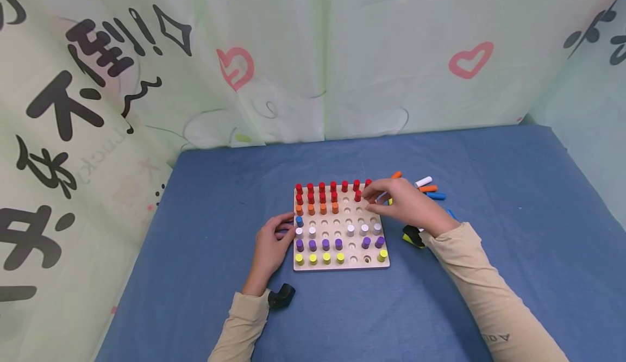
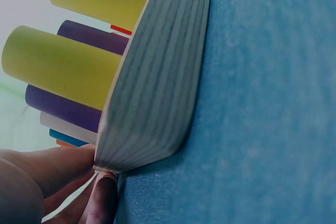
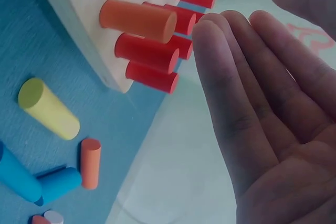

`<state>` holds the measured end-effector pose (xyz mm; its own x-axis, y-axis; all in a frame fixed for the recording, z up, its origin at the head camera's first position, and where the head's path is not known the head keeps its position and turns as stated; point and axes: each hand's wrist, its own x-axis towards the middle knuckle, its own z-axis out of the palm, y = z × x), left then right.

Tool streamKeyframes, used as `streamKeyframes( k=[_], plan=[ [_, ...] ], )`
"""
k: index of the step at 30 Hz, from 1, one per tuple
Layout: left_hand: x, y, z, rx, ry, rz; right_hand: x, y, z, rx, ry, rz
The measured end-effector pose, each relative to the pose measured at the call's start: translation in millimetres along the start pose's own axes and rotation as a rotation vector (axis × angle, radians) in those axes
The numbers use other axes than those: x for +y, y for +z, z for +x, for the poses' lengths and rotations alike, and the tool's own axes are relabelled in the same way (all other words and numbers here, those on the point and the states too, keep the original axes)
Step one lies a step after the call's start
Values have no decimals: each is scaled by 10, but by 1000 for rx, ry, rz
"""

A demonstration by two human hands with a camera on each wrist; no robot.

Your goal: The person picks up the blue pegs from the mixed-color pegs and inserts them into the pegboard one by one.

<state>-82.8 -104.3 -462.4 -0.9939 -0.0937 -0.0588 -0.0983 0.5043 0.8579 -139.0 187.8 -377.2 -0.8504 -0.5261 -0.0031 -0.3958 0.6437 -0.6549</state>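
Observation:
A wooden pegboard lies on the blue cloth, with holes in rows. It carries red pegs at the back, then orange pegs, a blue peg, white pegs, purple pegs and yellow pegs in front. At the board's left edge my left hand rests with loosely bent fingers touching its side. My right hand hovers over the back right corner. Its fingers are straight, the thumb apart, nothing between them. Beside them an orange peg stands in the board.
Right of the board, loose pegs lie on the cloth: orange, white, blue and yellow. Several holes on the board hold no peg. A printed curtain hangs behind the table.

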Motion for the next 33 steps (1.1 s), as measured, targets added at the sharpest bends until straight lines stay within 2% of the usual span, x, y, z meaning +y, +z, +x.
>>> streamKeyframes(
  k=[6,18,25,33],
  plan=[
    [3,-9,13,-12,-29,-11,65,-30,-27,3,7,19],
    [-4,-14,1,-15,-5,-18,192,-58,-118,32,77,20],
    [9,-16,2,-14,-36,-16,255,-78,-169,60,89,28],
    [15,-12,1,-12,-35,-10,320,-91,-205,83,119,17]
  ],
)
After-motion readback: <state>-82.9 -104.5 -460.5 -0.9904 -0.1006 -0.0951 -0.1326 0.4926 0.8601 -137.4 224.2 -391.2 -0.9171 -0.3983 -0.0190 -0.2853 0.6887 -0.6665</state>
